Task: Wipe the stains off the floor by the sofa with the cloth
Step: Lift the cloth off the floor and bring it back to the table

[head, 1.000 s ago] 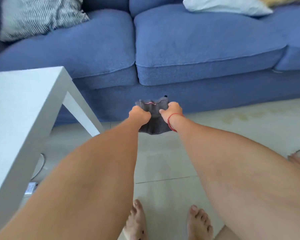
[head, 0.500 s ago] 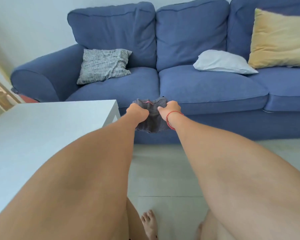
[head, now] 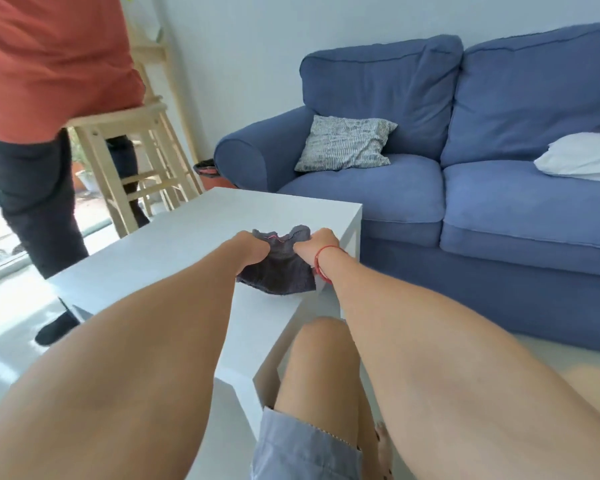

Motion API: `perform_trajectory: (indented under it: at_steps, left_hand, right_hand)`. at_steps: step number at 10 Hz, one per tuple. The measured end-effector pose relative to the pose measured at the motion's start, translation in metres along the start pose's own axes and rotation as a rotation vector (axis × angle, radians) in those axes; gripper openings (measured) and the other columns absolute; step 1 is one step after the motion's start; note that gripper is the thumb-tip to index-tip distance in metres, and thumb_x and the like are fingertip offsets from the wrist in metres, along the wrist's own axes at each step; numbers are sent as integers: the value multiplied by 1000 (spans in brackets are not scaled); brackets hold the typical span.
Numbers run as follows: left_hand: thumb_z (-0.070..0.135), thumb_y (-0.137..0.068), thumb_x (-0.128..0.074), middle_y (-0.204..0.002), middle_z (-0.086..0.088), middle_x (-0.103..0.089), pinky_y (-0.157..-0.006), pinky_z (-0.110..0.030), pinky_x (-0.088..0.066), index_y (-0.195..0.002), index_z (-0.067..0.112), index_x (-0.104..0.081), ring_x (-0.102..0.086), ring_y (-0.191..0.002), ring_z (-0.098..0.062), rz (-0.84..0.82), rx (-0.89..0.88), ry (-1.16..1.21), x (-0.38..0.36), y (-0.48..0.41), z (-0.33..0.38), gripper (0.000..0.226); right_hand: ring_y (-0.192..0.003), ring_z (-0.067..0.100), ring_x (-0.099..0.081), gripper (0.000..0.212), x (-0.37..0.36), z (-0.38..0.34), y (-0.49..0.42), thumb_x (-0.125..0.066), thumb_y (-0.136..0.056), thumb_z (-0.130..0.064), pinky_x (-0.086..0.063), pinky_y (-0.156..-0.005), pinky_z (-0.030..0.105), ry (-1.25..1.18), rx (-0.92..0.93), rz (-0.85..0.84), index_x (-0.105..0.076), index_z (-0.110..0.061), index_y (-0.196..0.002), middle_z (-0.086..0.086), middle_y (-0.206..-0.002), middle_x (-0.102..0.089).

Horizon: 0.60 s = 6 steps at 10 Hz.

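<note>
A dark grey cloth (head: pixel 279 271) with a thin red seam hangs between my two fists, its lower edge at the top of the white table (head: pixel 174 251). My left hand (head: pixel 252 245) grips its left top corner and my right hand (head: pixel 314 245), with a red string on the wrist, grips the right top corner. The blue sofa (head: pixel 465 188) stands to the right of the table. A strip of pale floor (head: pixel 575 362) shows in front of the sofa; no stains are visible on it from here.
Another person in an orange top and black trousers (head: pixel 39 161) stands at the left beside a wooden stool (head: pixel 142 161). A striped cushion (head: pixel 343 143) and a white pillow (head: pixel 582 157) lie on the sofa. My bare knee (head: pixel 321 368) is below the table corner.
The view has swung up and left: the floor by the sofa has mostly left the frame and the table and standing person have come in. Both hands still hold the cloth, now over the table.
</note>
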<state>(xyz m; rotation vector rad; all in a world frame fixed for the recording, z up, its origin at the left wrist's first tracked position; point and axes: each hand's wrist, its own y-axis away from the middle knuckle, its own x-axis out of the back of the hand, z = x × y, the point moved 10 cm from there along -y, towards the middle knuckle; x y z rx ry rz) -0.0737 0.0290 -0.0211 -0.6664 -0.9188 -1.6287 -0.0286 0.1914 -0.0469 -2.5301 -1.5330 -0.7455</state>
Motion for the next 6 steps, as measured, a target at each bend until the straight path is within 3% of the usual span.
perform_trajectory:
  at_steps: [1,2,3,4,5,6]
  left_hand:
    - [26,-97,-46,-146,-15,-43,-112,-42,-35,-144,4,-38,-41,-133,-35,21,40,-50,17,-1,-33,52]
    - [26,-99,-44,-150,-14,-39,-112,-39,-33,-147,4,-33,-38,-136,-34,1,43,-160,15,-2,-50,53]
    - [31,-96,-49,-144,-15,-45,-103,-37,-38,-143,5,-37,-45,-131,-34,-10,42,-268,1,-4,-65,56]
    - [36,-91,-54,-141,-17,-41,-100,-39,-39,-142,6,-35,-41,-130,-35,47,84,-293,-4,-7,-73,62]
    - [35,-90,-52,-145,-17,-33,-104,-43,-34,-144,7,-29,-32,-134,-36,101,50,-339,-4,-12,-64,64]
    - [35,-96,-42,-151,-15,-27,-110,-48,-26,-148,12,-23,-25,-141,-34,203,-97,-319,-2,-15,-38,61]
  right_hand:
    - [-108,35,-62,45,-33,-5,8,-65,-82,-15,-55,-91,42,-4,-36,-52,-53,-3,-125,15,-125,-60]
    - [-114,35,-60,46,-46,-2,11,-66,-83,-15,-53,-94,39,107,-36,-59,-53,-5,-126,14,-129,-58]
    - [-112,31,-60,37,-43,2,10,-66,-82,-16,-51,-88,34,377,49,0,-57,-9,-118,11,-122,-62]
    - [-110,31,-60,38,-34,2,12,-71,-80,-28,-48,-80,31,472,98,20,-59,-11,-111,9,-117,-64]
    - [-108,32,-60,43,-35,10,2,-74,-77,-36,-45,-76,31,502,100,-17,-60,-10,-109,10,-115,-64]
    - [-113,29,-59,38,-11,-31,8,-67,-84,-31,-47,-86,32,264,245,107,-62,-9,-114,9,-122,-63]
